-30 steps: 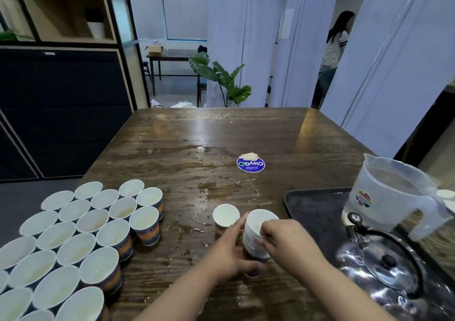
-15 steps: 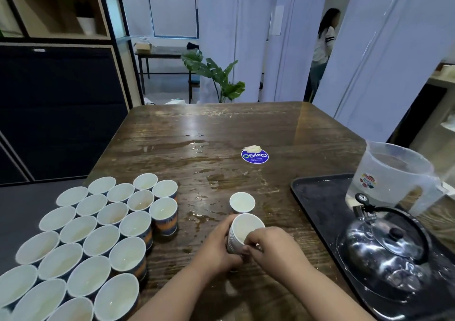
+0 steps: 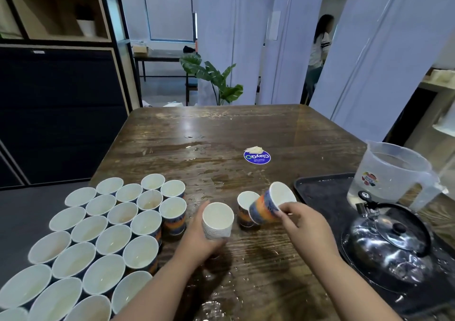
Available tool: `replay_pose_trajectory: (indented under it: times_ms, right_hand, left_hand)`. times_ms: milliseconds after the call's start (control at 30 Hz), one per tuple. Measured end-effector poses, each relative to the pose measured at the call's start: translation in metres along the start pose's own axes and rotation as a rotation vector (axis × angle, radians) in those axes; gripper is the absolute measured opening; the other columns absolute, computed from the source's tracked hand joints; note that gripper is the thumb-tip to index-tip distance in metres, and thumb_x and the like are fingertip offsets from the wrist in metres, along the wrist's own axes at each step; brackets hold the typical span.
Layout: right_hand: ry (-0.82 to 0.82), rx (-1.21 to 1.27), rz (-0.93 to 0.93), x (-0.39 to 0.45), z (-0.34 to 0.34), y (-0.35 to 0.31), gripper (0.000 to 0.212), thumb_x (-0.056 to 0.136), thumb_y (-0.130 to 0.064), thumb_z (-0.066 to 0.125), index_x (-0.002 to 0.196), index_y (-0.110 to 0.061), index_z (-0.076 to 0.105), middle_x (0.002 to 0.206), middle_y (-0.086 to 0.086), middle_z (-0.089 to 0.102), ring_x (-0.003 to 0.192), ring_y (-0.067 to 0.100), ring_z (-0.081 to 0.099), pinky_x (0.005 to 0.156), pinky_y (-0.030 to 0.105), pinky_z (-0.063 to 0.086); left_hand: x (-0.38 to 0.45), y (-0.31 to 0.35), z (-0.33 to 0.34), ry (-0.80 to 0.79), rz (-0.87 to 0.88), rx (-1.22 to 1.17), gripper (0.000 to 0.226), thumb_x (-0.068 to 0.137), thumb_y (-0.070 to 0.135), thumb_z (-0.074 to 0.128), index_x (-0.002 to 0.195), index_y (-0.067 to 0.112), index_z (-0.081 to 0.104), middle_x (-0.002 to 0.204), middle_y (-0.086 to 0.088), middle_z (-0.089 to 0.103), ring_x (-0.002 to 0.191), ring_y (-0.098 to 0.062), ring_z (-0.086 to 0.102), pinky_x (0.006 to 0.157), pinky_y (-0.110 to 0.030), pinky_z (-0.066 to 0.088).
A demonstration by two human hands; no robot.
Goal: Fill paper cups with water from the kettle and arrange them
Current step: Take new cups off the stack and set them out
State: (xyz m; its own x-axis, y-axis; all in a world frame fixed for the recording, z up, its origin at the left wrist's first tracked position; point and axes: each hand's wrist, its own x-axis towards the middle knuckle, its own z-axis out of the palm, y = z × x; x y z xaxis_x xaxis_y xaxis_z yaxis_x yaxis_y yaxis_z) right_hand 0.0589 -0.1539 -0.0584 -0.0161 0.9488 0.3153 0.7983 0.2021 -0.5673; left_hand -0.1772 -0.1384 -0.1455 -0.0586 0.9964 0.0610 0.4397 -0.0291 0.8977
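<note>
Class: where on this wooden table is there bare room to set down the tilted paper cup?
Bare wood lies between the lone upright paper cup and the blue round sticker, and beyond the sticker. Crowded: the left block of paper cups; the black tray holding the steel kettle and plastic jug.

My left hand (image 3: 197, 239) grips a stack of nested cups (image 3: 218, 222) near the table's (image 3: 221, 133) middle, while my right hand (image 3: 304, 222) pinches one tilted cup (image 3: 270, 205) beside a standing cup (image 3: 246, 203). Filled cups (image 3: 103, 234) crowd the table's left edge; the kettle (image 3: 389, 244) sits on the tray (image 3: 322, 192) at the right edge
</note>
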Motion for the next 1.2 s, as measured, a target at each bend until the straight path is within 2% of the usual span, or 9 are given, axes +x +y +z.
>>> replay_pose_trajectory:
  times_ms: [100,300,500,600,700,833,933,1033,1200]
  right_hand:
    - [-0.214,-0.255,0.046,0.004,0.021,0.018,0.018,0.091,-0.036,0.057,0.100,-0.027,0.070,0.101,-0.004,0.070,0.097,0.018,0.062,0.078,0.029,0.046]
    - [-0.411,-0.500,-0.063,0.011,0.063,0.031,0.032,0.093,-0.043,0.049,0.102,-0.020,0.069,0.103,0.005,0.067,0.099,0.026,0.059,0.071,0.030,0.040]
    - [-0.438,-0.420,-0.038,0.012,0.078,0.030,0.028,0.091,-0.037,0.051,0.107,-0.021,0.068,0.109,-0.001,0.067,0.104,0.021,0.058,0.081,0.029,0.042]
    - [-0.314,-0.159,0.032,0.005,0.080,0.021,0.035,0.091,-0.034,0.058,0.125,-0.024,0.061,0.126,-0.007,0.061,0.117,0.015,0.055,0.096,0.025,0.039]
    - [-0.185,0.070,0.059,0.004,0.080,-0.008,0.025,0.091,-0.040,0.057,0.108,-0.023,0.063,0.103,-0.012,0.061,0.101,0.011,0.057,0.085,0.024,0.042]
    - [-0.361,0.010,0.110,0.019,0.084,-0.043,0.033,0.091,-0.052,0.050,0.078,-0.022,0.048,0.068,-0.008,0.053,0.072,0.017,0.053,0.066,0.032,0.040]
    - [-0.440,-0.127,0.112,0.031,0.093,-0.057,0.037,0.090,-0.054,0.049,0.074,-0.023,0.039,0.077,-0.005,0.056,0.078,0.022,0.054,0.064,0.032,0.039]
    - [-0.457,-0.195,0.137,0.041,0.099,-0.065,0.020,0.092,-0.037,0.047,0.081,-0.022,0.041,0.096,0.003,0.063,0.087,0.025,0.056,0.058,0.028,0.035]
    - [-0.506,-0.194,0.274,0.047,0.106,-0.066,0.003,0.085,-0.016,0.049,0.086,-0.014,0.047,0.079,0.001,0.052,0.078,0.025,0.049,0.046,0.025,0.025]
  left_hand:
    - [0.007,0.003,-0.005,-0.040,-0.039,0.005,0.112,0.045,0.052,0.088,0.139,0.041,0.029,0.139,0.012,0.038,0.131,-0.010,0.037,0.113,-0.031,0.030]
    - [0.015,0.005,-0.007,0.002,-0.090,0.017,0.096,0.054,0.044,0.090,0.135,0.034,0.039,0.129,0.008,0.048,0.119,-0.013,0.046,0.104,-0.028,0.037]
    - [0.014,0.001,-0.009,-0.015,-0.098,-0.049,0.080,0.056,0.034,0.091,0.119,0.038,0.042,0.119,0.010,0.053,0.111,-0.012,0.049,0.092,-0.024,0.038]
    - [0.013,-0.003,-0.007,0.001,-0.088,-0.062,0.078,0.055,0.033,0.092,0.116,0.036,0.044,0.115,0.013,0.055,0.108,-0.008,0.052,0.086,-0.020,0.039]
    - [0.014,-0.005,-0.006,0.022,-0.069,-0.080,0.078,0.052,0.035,0.093,0.115,0.035,0.046,0.113,0.015,0.056,0.107,-0.002,0.053,0.085,-0.017,0.040]
    - [0.014,-0.005,-0.004,0.028,-0.081,-0.115,0.073,0.049,0.035,0.090,0.108,0.034,0.049,0.106,0.013,0.061,0.100,0.000,0.058,0.081,-0.017,0.046]
    - [0.014,-0.005,-0.003,0.043,-0.108,-0.141,0.070,0.042,0.040,0.083,0.104,0.035,0.049,0.102,0.012,0.064,0.092,0.000,0.061,0.074,-0.016,0.048]
    - [0.015,-0.003,-0.001,0.055,-0.096,-0.143,0.065,0.047,0.032,0.083,0.103,0.035,0.049,0.100,0.013,0.064,0.089,0.001,0.061,0.069,-0.013,0.047]
    - [0.016,-0.008,0.001,0.038,-0.090,-0.150,0.065,0.048,0.033,0.085,0.102,0.040,0.050,0.098,0.012,0.065,0.090,-0.006,0.064,0.066,-0.014,0.051]
